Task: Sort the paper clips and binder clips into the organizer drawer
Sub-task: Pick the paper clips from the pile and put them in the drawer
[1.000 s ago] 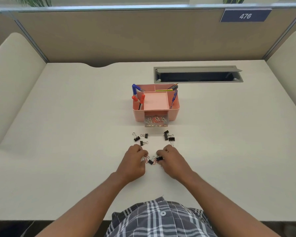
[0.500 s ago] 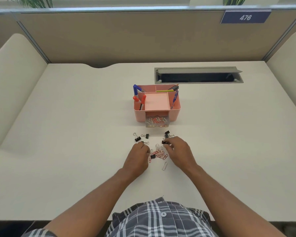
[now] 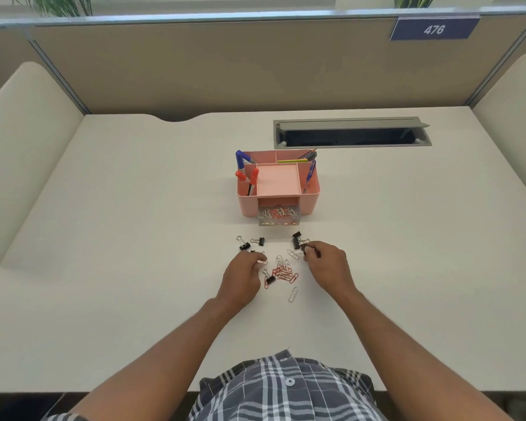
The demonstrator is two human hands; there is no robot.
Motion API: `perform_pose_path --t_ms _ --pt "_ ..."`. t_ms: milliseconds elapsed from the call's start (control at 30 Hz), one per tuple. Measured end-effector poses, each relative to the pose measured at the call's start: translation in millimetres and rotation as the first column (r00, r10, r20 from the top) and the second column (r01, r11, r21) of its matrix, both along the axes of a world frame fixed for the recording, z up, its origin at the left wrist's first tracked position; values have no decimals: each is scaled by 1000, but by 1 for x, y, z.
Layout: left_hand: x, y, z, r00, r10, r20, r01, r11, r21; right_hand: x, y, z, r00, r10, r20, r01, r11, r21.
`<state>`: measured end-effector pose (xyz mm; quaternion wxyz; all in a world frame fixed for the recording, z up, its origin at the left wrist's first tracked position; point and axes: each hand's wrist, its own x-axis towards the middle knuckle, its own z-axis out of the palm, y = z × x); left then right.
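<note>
A pink organizer (image 3: 309, 197) stands mid-desk. Its clear drawer (image 3: 278, 216) is pulled open and holds several paper clips. A pile of red and silver paper clips (image 3: 283, 270) lies between my hands, with one black binder clip (image 3: 269, 279) in it. One silver paper clip (image 3: 292, 295) lies apart, nearer me. Two binder clips (image 3: 244, 244) sit left of the pile and others (image 3: 297, 238) to its right. My left hand (image 3: 243, 278) curls its fingertips onto a small binder clip (image 3: 253, 252). My right hand (image 3: 328, 265) pinches a binder clip (image 3: 303, 247) in the right group.
Pens and markers (image 3: 244, 168) stand in the organizer's upper compartments. A grey cable tray (image 3: 351, 133) with its lid raised is set into the desk behind it. Partition walls enclose the white desk (image 3: 119, 238) at the back and both sides.
Both hands left the pile and moved away from me, the left to the left binder clips, the right carrying a binder clip to the right group. The pile now lies uncovered.
</note>
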<state>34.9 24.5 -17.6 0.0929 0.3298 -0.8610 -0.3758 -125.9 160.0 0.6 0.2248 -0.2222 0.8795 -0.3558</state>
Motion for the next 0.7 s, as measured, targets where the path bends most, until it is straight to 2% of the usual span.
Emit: perform_pose_path --t_ms 167,300,433,500,600,700 --pt "-10 -4 10 998 46 -32 -45 998 32 -2 5 -8 999 -41 -15 42 997 72" --pt "-15 -9 11 990 134 -32 -131 989 71 2 5 -12 994 -16 -104 31 989 144" --pt "-18 -13 13 990 142 -25 -139 985 107 1 9 -10 983 10 -183 31 975 218" --pt "-17 -11 14 993 118 -19 -117 990 75 4 9 -7 963 72 -259 -16 977 211" --pt "-9 -3 14 995 94 -20 -94 995 -26 14 1 -2 920 271 -284 -215 953 212" --pt "5 9 12 995 66 78 -60 996 -71 27 -11 -2 861 441 -256 -348 875 335"
